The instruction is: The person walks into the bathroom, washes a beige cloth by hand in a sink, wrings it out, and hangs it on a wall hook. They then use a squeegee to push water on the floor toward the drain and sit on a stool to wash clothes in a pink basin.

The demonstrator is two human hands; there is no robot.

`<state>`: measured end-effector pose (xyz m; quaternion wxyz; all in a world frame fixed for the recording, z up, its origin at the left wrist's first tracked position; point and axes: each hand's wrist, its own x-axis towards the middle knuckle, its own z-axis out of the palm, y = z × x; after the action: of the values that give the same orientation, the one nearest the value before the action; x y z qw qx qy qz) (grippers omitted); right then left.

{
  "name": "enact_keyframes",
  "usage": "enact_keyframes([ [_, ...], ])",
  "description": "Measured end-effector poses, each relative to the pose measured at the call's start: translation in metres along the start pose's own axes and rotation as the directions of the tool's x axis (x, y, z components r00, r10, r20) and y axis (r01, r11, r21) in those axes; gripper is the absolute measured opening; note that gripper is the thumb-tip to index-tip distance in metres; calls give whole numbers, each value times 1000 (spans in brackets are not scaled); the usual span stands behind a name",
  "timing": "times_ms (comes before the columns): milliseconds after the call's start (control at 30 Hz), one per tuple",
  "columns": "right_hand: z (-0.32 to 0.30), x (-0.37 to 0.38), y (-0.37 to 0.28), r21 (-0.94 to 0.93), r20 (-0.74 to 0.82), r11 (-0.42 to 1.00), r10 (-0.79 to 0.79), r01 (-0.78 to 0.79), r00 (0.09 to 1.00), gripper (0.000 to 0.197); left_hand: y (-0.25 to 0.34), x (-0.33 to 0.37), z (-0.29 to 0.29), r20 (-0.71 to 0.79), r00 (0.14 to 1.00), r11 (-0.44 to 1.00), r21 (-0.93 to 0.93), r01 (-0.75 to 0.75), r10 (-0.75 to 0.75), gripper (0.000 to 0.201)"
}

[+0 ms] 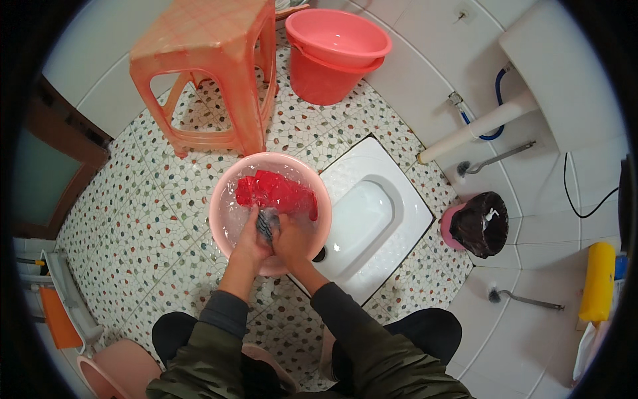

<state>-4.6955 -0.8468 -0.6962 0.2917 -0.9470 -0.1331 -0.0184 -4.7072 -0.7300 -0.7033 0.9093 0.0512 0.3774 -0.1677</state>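
Note:
A pale pink basin (218, 203) of water stands on the floor in front of me. Crumpled red cloth (282, 193) lies partly under the water in its far half. My left hand (248, 245) and my right hand (293, 241) reach over the near rim, side by side. Between them they grip a small grey, dark-striped piece of cloth (266, 225), close to the red cloth. My fingers are curled in round it. The right fingertips are partly hidden by the hand and the water.
A white squat toilet (412, 223) adjoins the basin on the right. Beyond stand an orange plastic stool (226, 86) and a red bucket (322, 78) with a pink basin (339, 30) on top. A lined bin (454, 226) and wall brushes (530, 300) are at right.

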Motion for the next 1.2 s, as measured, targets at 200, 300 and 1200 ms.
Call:
enact_keyframes([
  [200, -38, -7, -54, 414, 145, 909, -120, 50, 982, 27, 13, -13, 19, 26, 992, 991, 50, -125, 124, 34],
  [300, -37, -4, -60, 453, 168, 889, -16, -63, 986, 32, 29, 16, -10, 59, 983, 968, 175, -183, 175, 32],
  [1200, -245, 123, 113, 643, 655, 317, 244, -697, 715, 47, -118, 2, 241, 146, 980, 756, 654, 6, -134, 51],
])
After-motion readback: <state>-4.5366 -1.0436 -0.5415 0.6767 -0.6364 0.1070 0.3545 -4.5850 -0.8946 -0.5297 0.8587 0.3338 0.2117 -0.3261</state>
